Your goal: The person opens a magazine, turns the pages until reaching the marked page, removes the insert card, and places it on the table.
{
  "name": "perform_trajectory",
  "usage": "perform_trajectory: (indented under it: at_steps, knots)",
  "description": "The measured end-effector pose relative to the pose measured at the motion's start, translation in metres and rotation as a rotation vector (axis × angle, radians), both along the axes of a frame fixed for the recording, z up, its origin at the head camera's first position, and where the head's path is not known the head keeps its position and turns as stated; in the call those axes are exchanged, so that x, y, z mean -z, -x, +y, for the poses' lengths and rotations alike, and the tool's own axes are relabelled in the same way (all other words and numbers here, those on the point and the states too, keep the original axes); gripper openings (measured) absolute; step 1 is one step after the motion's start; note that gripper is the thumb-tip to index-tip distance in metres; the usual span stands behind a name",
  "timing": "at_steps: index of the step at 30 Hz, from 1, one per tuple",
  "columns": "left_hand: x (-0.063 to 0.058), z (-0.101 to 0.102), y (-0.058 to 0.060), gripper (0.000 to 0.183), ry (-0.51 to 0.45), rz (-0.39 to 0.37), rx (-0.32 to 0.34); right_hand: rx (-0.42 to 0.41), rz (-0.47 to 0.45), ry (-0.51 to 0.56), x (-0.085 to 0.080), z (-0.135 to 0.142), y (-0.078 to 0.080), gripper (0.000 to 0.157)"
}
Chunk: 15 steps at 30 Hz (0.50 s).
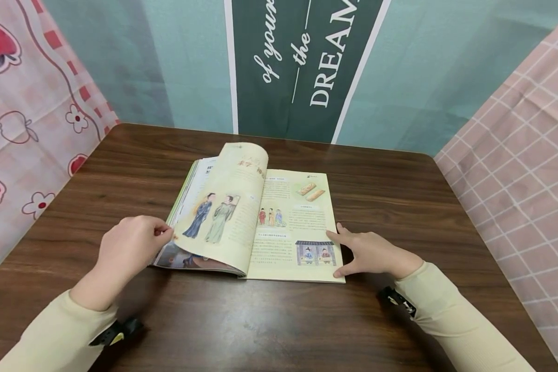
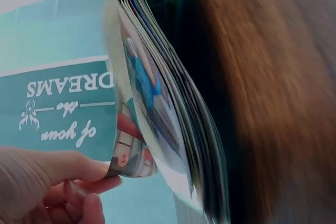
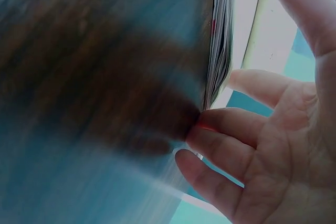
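An open magazine [image 1: 283, 268] lies on the brown table, its right page printed with text and small drawings. One page [image 1: 242, 222], showing two robed figures, is lifted and curved over to the left side. My left hand [image 1: 132, 243] pinches that page's lower left corner between thumb and index finger. In the left wrist view the thumb [image 2: 79, 167] presses on the page corner, and the stacked pages fan out beside it. At the magazine's right edge rests my right hand [image 1: 376, 252], fingers spread. The right wrist view shows its fingertips [image 3: 212, 121] against the page edges.
The wooden table [image 1: 269, 325] stretches around the magazine. Behind it hangs a teal cloth [image 1: 190, 67] with white lettering. A cloth with apples [image 1: 23, 129] stands at the left, and a pink checked cloth [image 1: 521, 129] at the right.
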State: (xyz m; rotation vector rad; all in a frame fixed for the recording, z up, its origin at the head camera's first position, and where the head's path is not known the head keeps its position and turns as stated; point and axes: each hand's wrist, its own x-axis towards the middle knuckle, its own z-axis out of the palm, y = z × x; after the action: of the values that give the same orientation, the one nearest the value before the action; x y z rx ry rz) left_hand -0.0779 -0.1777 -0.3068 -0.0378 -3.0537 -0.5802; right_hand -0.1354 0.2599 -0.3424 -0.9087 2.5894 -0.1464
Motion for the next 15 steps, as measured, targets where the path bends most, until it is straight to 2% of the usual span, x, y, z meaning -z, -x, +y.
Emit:
perform_trajectory:
  at_steps: [7,15]
  knots:
    - [0.003,-0.012,-0.011,0.013,0.053,-0.093,-0.011,0.0,0.011,-0.004,0.001,0.0,-0.002,0.099]
    - [0.009,-0.016,-0.012,0.01,0.096,-0.23,0.017,0.003,0.001,-0.019,0.0,-0.002,-0.003,0.1]
